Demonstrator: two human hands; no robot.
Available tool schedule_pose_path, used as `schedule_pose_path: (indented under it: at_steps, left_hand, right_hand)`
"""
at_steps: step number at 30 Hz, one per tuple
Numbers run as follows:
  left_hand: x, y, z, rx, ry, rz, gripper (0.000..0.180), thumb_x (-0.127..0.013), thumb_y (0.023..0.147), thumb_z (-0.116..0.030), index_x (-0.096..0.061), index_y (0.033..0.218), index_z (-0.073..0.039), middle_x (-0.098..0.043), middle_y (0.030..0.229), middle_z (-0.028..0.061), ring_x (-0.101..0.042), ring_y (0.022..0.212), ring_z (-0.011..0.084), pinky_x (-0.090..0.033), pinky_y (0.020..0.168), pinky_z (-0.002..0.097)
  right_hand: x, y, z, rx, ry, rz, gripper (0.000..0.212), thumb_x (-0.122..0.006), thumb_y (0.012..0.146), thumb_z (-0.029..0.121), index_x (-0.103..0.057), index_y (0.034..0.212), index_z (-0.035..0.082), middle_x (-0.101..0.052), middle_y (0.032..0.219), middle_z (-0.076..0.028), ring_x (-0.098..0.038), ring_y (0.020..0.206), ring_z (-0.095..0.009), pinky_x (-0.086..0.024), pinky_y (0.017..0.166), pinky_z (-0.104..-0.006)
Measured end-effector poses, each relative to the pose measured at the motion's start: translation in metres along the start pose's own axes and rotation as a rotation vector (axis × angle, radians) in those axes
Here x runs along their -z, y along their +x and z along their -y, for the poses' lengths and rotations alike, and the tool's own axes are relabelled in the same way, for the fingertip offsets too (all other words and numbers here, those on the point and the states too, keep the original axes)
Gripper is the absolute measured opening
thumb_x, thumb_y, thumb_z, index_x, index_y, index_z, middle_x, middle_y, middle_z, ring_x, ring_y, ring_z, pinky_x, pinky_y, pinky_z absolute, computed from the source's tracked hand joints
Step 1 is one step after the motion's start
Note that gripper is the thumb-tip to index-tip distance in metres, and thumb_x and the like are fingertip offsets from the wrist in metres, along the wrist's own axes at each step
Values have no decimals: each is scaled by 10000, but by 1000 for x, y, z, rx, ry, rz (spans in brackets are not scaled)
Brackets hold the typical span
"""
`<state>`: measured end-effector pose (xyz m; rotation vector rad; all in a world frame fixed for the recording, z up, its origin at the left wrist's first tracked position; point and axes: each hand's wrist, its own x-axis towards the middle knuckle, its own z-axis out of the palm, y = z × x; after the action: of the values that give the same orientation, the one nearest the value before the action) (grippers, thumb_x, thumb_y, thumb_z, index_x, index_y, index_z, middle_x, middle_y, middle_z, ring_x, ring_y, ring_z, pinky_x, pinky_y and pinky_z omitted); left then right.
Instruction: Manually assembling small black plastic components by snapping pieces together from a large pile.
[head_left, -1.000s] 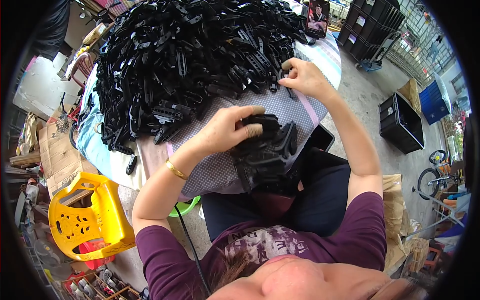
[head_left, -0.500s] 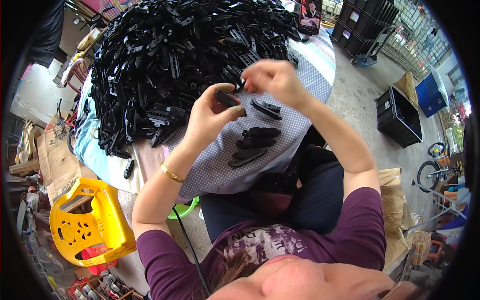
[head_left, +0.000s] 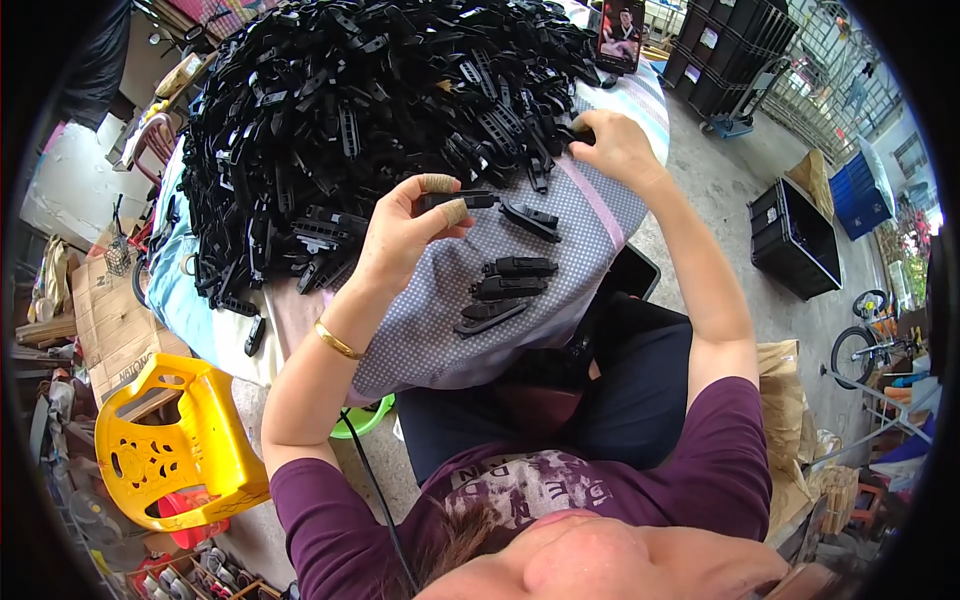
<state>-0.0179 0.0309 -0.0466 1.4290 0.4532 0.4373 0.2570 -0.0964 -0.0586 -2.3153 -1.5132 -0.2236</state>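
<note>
My left hand (head_left: 395, 230), with tan wraps on its thumb and a finger, pinches a long black plastic part (head_left: 478, 200) above the table. Out to the right, my right hand (head_left: 620, 150) reaches to the edge of a big pile of black plastic parts (head_left: 340, 110). Its thumb and fingers are closed together against dark pieces there; what they grip is hidden. Just beyond the left hand's part lies a loose black part (head_left: 530, 220) on the dotted tablecloth (head_left: 425, 340). Nearer me, several black parts (head_left: 515, 288) lie in a short column.
A phone (head_left: 619, 38) stands upright at the table's far right. A yellow plastic chair (head_left: 180, 440) is at the left, a green basin (head_left: 365, 418) under the table edge. Black crates (head_left: 730, 50) are stacked far right; another black crate (head_left: 795, 240) sits on the floor.
My right hand has moved away from beside the left hand, rightward and outward to the pile's right edge. The left hand has shifted slightly, its part now pointing right.
</note>
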Motion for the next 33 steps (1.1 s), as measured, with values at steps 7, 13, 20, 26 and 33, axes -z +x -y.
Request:
schedule_pose_path:
  at_steps: [7,13,20,26,33]
  left_hand:
    - [0,-2,-2,35,-177,1,283,-560,880,-18,-524,1150,58,-609,1037,160,-644,954,255,-536,851,311]
    - [-2,-2,-2,7,-268,18,345,-451,885,8,-472,1221,82,-580,1127,210,-605,1055,291,-497,943,341]
    - [-4,-6,-7,-32,-315,38,406,-390,881,-2,-433,1273,92,-567,1164,225,-597,1072,302,-473,972,357]
    - [-7,-10,-1,-116,-59,85,385,-569,904,-100,-495,1246,60,-605,1129,141,-613,1010,205,-490,934,328]
    - [-5,-10,-3,-181,28,20,373,-647,836,-14,-548,1185,75,-649,1025,102,-623,898,129,-532,819,258]
  right_hand:
    - [0,3,5,266,-177,-536,236,-666,707,137,-648,896,-3,-649,963,-127,-631,783,-277,-515,742,-332]
    - [28,-15,61,122,701,-30,232,-685,771,59,-652,994,1,-655,903,-52,-611,784,-106,-494,732,-239]
    - [34,-36,102,310,755,84,235,-618,839,66,-631,1054,-28,-655,899,-70,-605,771,-95,-495,673,-235]
    - [20,-38,107,365,694,68,192,-582,860,56,-643,1022,-28,-670,779,-112,-647,689,-141,-501,608,-262]
    - [19,-45,118,519,568,-131,196,-642,819,95,-641,976,-22,-648,814,-156,-627,710,-288,-498,618,-337]
